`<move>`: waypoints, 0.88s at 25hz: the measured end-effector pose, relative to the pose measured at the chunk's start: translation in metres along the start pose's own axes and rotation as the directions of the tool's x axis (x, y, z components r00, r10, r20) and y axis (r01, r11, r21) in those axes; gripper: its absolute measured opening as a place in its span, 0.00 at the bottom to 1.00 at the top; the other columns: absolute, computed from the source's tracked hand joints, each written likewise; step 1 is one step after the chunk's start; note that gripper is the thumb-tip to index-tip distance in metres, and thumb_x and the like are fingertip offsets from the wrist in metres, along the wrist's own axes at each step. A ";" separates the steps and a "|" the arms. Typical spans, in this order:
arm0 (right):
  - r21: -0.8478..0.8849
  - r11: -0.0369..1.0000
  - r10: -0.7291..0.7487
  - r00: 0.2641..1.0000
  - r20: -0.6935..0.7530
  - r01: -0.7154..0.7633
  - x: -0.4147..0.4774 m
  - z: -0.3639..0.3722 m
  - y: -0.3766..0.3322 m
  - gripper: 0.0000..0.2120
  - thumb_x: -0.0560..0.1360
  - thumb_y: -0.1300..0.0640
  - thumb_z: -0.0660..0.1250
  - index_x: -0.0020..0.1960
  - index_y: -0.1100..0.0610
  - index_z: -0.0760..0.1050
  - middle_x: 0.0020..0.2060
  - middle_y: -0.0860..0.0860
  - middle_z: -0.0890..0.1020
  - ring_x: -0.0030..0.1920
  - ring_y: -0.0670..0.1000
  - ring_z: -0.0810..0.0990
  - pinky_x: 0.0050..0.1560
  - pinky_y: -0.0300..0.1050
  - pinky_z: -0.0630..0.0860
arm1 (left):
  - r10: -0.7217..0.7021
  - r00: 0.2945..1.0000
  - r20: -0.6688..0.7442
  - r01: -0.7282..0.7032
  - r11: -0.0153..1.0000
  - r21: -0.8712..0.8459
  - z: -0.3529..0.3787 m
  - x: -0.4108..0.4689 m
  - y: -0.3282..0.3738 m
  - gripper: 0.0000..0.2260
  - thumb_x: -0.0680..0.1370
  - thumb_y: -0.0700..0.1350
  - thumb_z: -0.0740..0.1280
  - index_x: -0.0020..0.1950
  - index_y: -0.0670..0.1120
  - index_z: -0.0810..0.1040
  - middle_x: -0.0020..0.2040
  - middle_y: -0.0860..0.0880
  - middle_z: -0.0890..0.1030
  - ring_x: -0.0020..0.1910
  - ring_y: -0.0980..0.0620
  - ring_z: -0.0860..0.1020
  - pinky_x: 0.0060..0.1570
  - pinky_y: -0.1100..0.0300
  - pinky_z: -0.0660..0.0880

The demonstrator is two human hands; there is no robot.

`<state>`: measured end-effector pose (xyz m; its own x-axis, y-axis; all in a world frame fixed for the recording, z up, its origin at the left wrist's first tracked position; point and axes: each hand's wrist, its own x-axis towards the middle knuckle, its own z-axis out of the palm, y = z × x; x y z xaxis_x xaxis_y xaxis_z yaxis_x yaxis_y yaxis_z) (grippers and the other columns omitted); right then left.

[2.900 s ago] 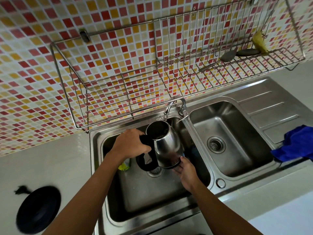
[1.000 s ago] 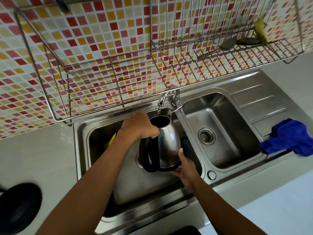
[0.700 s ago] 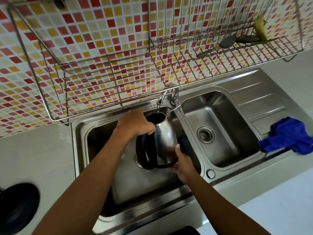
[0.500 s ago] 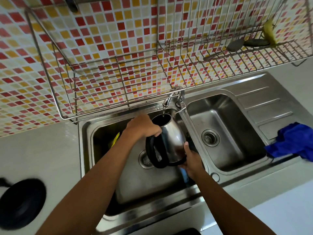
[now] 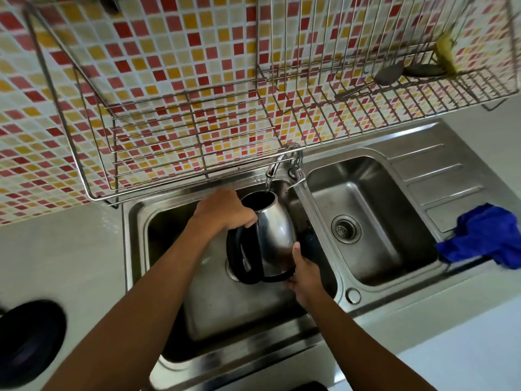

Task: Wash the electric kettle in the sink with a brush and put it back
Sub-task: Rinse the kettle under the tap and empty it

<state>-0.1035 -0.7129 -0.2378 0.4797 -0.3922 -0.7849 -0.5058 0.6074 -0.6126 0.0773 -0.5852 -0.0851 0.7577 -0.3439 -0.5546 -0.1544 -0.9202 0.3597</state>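
The steel electric kettle (image 5: 275, 232) with a black handle hangs over the left sink basin (image 5: 234, 311), its open mouth under the tap (image 5: 284, 159). A thin stream of water runs from the tap into the mouth. My left hand (image 5: 225, 210) grips the top of the black handle. My right hand (image 5: 303, 270) supports the kettle at its base, thumb on the steel side. No brush is in either hand.
A wire dish rack (image 5: 197, 131) hangs on the tiled wall above the sink, with a spoon and a yellow item at its right end. The right basin (image 5: 366, 221) has a drain. A blue cloth (image 5: 485, 235) lies on the drainboard. A black kettle base (image 5: 28, 337) sits at left.
The kettle has stayed under the tap in both hands, shifting only slightly. Water now runs into its mouth. The view has swayed a little.
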 end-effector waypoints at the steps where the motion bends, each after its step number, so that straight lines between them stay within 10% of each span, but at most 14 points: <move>1: 0.005 1.000 0.021 1.000 0.009 -0.021 -0.004 -0.004 0.007 0.26 0.72 0.37 0.68 0.56 0.59 0.79 0.51 0.59 0.85 0.51 0.59 0.84 0.48 0.57 0.83 | 0.008 1.000 0.028 -0.009 1.000 0.018 0.000 0.001 0.001 0.14 0.60 0.50 0.74 0.32 0.45 0.71 0.34 0.49 0.75 0.31 0.50 0.74 0.29 0.61 0.65; 8: -0.028 0.999 -0.048 0.997 -0.068 0.047 0.018 0.002 -0.004 0.25 0.73 0.37 0.67 0.53 0.59 0.80 0.48 0.64 0.83 0.51 0.66 0.82 0.54 0.68 0.77 | 0.006 1.000 -0.008 -0.006 1.000 -0.018 0.021 0.007 -0.011 0.17 0.54 0.54 0.71 0.34 0.44 0.75 0.33 0.49 0.77 0.31 0.48 0.77 0.33 0.58 0.74; 13: -0.148 0.988 -0.058 0.996 -0.061 0.049 0.030 -0.010 0.002 0.17 0.77 0.48 0.67 0.50 0.64 0.78 0.40 0.61 0.77 0.34 0.53 0.76 0.34 0.44 0.71 | 0.097 0.982 -0.161 -0.077 0.989 0.123 0.046 0.001 -0.034 0.28 0.54 0.68 0.62 0.43 0.50 0.80 0.39 0.51 0.80 0.42 0.47 0.81 0.45 0.49 0.81; 22: -0.370 0.876 -0.342 0.939 -0.023 0.310 0.063 0.007 -0.079 0.06 0.78 0.62 0.65 0.51 0.57 0.80 0.39 0.53 0.83 0.33 0.48 0.79 0.31 0.37 0.73 | 0.086 0.956 -0.282 0.012 0.944 0.330 0.094 0.010 -0.073 0.30 0.67 0.67 0.69 0.64 0.52 0.78 0.56 0.47 0.79 0.58 0.43 0.76 0.56 0.46 0.76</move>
<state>-0.0283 -0.7810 -0.2386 0.6072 -0.5921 -0.5299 -0.5597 0.1547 -0.8142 0.0365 -0.5388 -0.1873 0.8895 -0.3554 -0.2873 -0.3457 -0.9344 0.0854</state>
